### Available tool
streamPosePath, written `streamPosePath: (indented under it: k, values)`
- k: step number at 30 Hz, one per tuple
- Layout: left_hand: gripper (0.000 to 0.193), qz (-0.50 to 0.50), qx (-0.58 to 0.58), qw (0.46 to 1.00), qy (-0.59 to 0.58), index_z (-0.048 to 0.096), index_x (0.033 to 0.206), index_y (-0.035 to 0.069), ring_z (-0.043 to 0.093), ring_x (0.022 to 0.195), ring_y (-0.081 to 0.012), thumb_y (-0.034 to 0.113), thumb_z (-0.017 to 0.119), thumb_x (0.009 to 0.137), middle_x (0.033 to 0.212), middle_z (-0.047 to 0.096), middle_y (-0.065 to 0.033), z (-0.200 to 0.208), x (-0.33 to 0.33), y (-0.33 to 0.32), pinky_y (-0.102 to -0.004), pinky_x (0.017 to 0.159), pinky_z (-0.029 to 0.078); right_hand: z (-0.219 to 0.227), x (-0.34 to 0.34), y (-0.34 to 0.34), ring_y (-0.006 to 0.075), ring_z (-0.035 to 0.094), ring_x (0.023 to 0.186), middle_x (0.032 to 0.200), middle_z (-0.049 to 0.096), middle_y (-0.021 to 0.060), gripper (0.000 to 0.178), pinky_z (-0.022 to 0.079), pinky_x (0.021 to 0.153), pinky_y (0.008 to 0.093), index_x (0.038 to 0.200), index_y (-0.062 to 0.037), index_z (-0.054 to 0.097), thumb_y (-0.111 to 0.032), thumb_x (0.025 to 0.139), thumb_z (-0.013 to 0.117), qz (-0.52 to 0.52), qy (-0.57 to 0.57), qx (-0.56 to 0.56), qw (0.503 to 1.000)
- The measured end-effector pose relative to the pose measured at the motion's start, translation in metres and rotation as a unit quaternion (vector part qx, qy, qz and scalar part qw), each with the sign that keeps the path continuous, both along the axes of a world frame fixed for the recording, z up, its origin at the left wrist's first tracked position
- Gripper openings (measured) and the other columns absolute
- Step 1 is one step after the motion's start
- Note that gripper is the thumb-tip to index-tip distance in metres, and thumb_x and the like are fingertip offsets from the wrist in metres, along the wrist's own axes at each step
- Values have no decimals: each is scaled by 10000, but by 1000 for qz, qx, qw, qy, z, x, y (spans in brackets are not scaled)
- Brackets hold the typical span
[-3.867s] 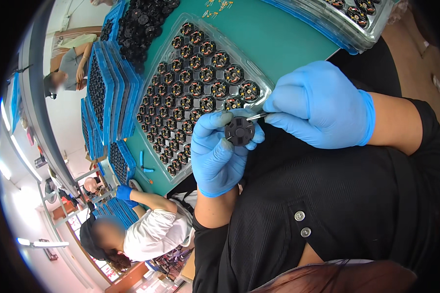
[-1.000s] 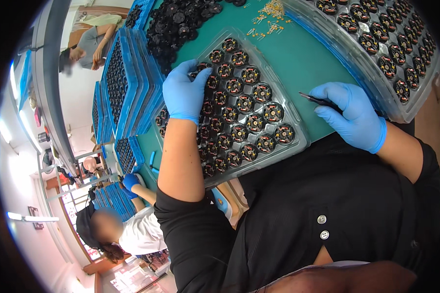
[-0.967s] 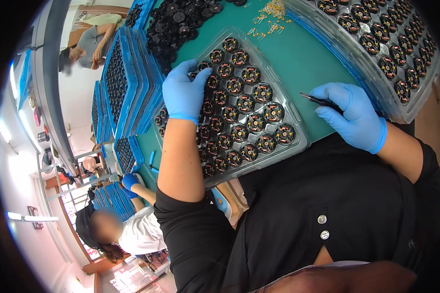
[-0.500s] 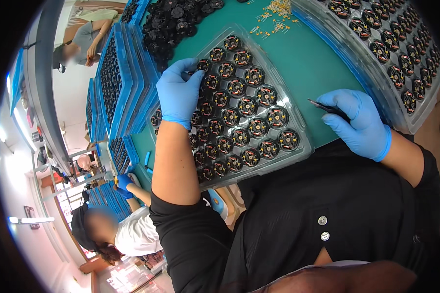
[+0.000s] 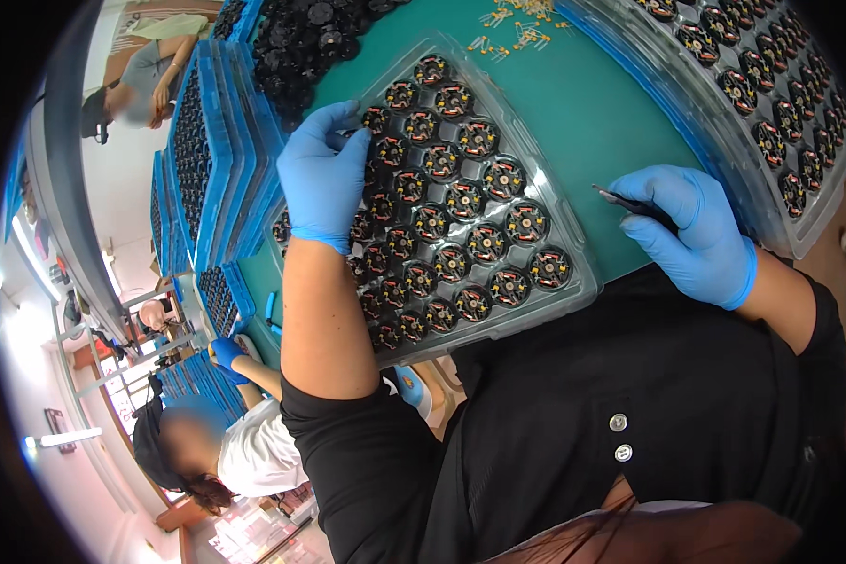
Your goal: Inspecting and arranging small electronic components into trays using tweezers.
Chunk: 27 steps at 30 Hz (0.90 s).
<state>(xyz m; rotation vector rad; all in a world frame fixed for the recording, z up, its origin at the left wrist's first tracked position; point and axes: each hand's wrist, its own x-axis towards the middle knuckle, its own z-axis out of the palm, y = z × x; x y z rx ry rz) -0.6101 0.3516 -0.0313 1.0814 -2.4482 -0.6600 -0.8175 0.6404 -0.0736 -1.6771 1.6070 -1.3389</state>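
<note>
My left hand (image 5: 324, 179), in a blue glove, is at the upper left side of a clear plastic tray (image 5: 573, 287). Its thumb and forefinger are apart, close beside a round black part (image 5: 376, 119) in the tray; its other fingers are partly hidden. Rows of similar round parts (image 5: 465, 199), with red and yellow pieces on them, fill the tray's pockets. Off the tray's right side, my right hand (image 5: 686, 226), also gloved in blue, grips a pair of dark tweezers (image 5: 650, 207) with the tips pointing left.
Loose black round parts (image 5: 301, 42) are heaped at the far left on the green tabletop (image 5: 630, 132). Small yellow components with wire legs (image 5: 526, 38) lie at the back. Filled trays (image 5: 771, 141) stand at right, stacked blue trays (image 5: 221, 160) at left. Two other people are at left.
My view has shifted slightly, so the tray appears lower-left to upper-left of before. My left thumb and forefinger have drawn a little away from the round part. The right hand keeps its tweezers.
</note>
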Motion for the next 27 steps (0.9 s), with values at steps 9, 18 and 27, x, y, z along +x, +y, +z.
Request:
streamPosePath:
  k: [9, 18, 27]
  values:
    - [234, -90, 91, 991, 28, 707, 991, 22, 591, 726, -118, 22, 753, 762, 866, 656, -59, 28, -6, 63, -285, 666, 497, 1, 0, -1, 262, 541, 650, 808, 582, 121, 160, 443, 608, 327, 973, 17, 576, -76, 864, 648, -6, -18, 0, 1000]
    - [376, -208, 8, 976, -66, 685, 1050, 42, 501, 743, -100, -8, 773, 688, 883, 588, -20, 24, -21, 99, -230, 682, 438, 1, 0, 0, 257, 554, 648, 824, 592, 122, 175, 450, 608, 316, 986, 17, 580, -101, 881, 655, -12, -15, -8, 1000]
    - [387, -211, 10, 976, -56, 685, 1039, 57, 503, 748, -109, -23, 763, 669, 851, 575, -14, 17, -22, 98, -238, 678, 437, -1, 1, -2, 281, 590, 684, 854, 619, 124, 254, 467, 625, 331, 1062, 6, 610, -164, 884, 676, -4, -2, -15, 1000]
